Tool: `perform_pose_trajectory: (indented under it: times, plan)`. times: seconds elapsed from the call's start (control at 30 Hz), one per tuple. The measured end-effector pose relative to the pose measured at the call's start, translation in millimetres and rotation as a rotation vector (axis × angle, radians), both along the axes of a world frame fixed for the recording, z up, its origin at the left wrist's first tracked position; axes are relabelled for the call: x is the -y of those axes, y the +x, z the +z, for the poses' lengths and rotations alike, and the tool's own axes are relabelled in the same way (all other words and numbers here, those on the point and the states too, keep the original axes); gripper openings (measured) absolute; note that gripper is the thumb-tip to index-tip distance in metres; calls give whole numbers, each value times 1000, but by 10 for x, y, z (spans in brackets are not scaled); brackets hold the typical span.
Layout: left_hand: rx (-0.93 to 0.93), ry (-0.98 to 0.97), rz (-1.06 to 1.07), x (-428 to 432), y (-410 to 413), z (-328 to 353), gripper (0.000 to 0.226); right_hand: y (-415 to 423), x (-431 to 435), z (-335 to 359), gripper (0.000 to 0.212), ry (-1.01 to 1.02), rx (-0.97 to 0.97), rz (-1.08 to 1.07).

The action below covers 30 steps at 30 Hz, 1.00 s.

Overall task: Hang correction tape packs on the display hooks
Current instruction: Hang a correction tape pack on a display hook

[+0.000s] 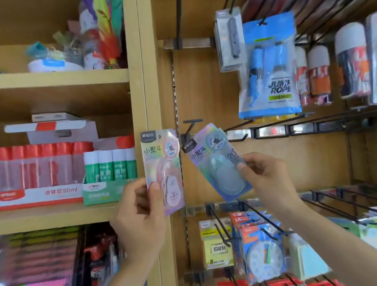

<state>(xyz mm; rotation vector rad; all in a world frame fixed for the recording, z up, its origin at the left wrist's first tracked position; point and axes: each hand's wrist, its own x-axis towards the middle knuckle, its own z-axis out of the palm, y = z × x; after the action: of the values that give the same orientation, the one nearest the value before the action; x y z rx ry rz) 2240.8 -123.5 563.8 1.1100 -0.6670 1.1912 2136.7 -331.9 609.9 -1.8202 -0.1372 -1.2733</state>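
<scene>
Pink correction tape pack [163, 168] pinched in left hand [139, 211], blue pack [214, 161] pinched in right hand [266, 177]

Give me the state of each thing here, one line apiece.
pink correction tape pack, upright, gripped by left hand, unhung.
blue correction tape pack, tilted, pinched by right hand, top by the hook; threaded or not, unclear.
hook, bare tip.
jump rope pack, hanging.
</scene>
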Motion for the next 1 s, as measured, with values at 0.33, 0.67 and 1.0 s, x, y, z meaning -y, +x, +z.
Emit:
perform_pose_trajectory:
  times: [0.33, 0.67, 1.0]
  plan:
    - [53, -80, 38, 64, 75, -50, 11, 106, -56, 38, 13, 176, 7, 26]
    - [87, -79, 41, 72, 126, -97, 19, 257, -54, 198, 10, 139, -37, -75]
    - [109, -50, 72, 59, 131, -111, 9, 1216, 286, 260, 8, 103, -288, -277]
